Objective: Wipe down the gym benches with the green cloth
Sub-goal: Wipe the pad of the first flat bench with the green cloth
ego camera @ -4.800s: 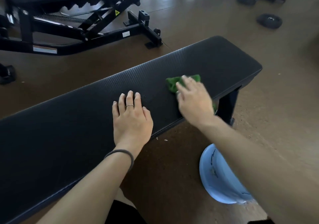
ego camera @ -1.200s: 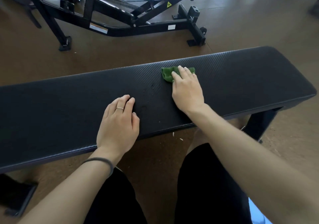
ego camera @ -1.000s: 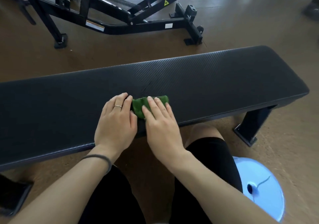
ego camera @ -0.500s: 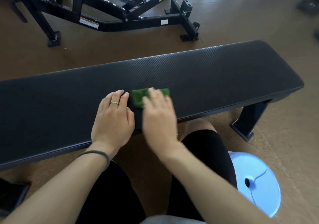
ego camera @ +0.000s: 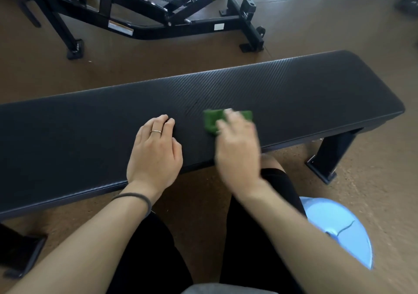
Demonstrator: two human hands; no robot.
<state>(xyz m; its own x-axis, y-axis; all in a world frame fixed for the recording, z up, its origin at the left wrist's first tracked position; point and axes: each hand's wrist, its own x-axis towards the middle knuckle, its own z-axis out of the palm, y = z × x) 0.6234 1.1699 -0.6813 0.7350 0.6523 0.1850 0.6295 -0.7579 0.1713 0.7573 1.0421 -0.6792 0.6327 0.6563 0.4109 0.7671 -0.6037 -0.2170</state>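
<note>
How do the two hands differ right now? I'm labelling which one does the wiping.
The right hand presses the green cloth under its fingers; the left hand lies bare on the bench. The right hand is motion-blurred; the left hand is sharp. The left hand wears a ring and a wrist band; the right shows neither. Both lie palm down on the pad.

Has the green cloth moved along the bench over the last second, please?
Yes. The green cloth has slid rightward along the bench, away from the resting left hand it was touching.
</note>
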